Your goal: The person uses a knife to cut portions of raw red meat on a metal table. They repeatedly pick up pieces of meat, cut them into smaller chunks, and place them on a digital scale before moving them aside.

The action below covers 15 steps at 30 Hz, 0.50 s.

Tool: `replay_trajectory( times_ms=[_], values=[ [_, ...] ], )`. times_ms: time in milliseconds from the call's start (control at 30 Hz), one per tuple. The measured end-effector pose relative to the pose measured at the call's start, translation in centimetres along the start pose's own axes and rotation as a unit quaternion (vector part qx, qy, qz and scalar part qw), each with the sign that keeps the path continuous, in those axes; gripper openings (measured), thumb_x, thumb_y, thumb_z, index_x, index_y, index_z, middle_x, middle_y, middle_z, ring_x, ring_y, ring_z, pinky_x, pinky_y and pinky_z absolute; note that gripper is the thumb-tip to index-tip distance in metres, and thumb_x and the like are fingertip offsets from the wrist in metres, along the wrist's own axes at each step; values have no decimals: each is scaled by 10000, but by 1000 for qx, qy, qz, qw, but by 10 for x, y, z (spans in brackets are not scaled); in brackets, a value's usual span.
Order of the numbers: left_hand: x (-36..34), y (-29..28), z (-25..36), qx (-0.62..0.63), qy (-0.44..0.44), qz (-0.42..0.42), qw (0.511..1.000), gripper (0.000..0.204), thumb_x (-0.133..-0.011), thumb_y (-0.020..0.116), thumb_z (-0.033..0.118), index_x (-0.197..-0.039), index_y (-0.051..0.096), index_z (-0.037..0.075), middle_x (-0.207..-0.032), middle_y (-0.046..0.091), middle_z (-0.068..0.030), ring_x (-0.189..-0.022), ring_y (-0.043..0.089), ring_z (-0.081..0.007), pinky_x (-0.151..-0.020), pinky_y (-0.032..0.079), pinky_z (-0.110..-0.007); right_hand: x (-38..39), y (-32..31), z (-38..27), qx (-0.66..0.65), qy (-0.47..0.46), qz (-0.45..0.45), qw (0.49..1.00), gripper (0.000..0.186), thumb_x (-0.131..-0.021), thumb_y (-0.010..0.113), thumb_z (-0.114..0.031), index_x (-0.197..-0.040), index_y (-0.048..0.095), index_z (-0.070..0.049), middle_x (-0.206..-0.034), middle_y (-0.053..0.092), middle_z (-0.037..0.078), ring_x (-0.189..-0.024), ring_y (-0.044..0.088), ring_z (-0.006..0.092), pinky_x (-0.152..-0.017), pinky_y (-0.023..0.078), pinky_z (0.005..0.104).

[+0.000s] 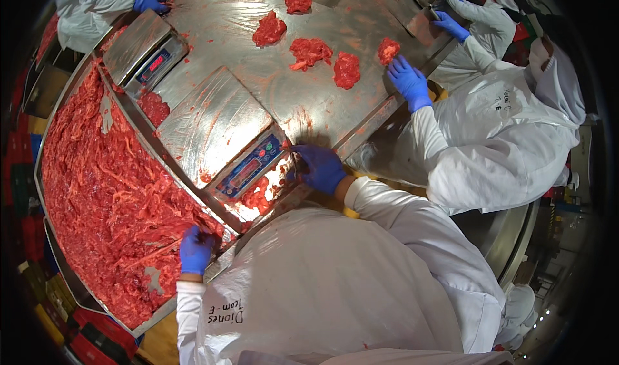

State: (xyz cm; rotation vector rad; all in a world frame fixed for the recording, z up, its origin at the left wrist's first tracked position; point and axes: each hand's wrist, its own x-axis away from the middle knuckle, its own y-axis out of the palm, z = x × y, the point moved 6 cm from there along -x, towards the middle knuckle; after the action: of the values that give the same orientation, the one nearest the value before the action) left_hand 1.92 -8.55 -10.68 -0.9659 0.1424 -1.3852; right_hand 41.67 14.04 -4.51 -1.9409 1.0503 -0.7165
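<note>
My left hand (196, 252), in a blue glove, is down at the near corner of a long metal trough (229, 231) of red raw meat (116, 204), fingers curled into the meat. My right hand (319, 170), also blue-gloved, is at the right end of the steel scale (213, 123), beside its display panel (250, 165); its fingers are loosely bent and apart, partly in shadow. Meat scraps (258, 197) lie just below that panel.
A second scale (135, 49) stands behind the trough. Several meat portions (309, 52) lie on the steel table (225, 17). A co-worker's gloved hand (409, 85) reaches onto the table at right; other workers' hands (451, 23) are at the far edges. Crates (97, 342) are stacked at lower left.
</note>
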Motion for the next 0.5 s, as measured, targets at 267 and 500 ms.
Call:
replay_trajectory(
  times_ms=[267, 500],
  values=[
    [-4, -50, 64, -154, 81, 155, 972, 582, -704, 845, 142, -1209, 589, 7, -1299, 542, -291, -1186, 573, -457, -958, 513, -483, 7, 3, -1, 3, -18, 43, 999, 685, -822, 824, -432, -1407, 586, -166, -1275, 664, 138, -1139, 656, 360, -974, 525, 477],
    [-23, -11, 74, -122, 147, 104, 976, 267, -712, 723, 26, -972, 662, 36, -997, 646, -226, -915, 624, -409, -789, 524, -478, 3, -5, -6, -18, -14, 20, 1000, 653, -850, 784, -502, -1373, 581, -169, -1231, 672, 140, -1111, 669, 357, -964, 524, 462]
  ],
)
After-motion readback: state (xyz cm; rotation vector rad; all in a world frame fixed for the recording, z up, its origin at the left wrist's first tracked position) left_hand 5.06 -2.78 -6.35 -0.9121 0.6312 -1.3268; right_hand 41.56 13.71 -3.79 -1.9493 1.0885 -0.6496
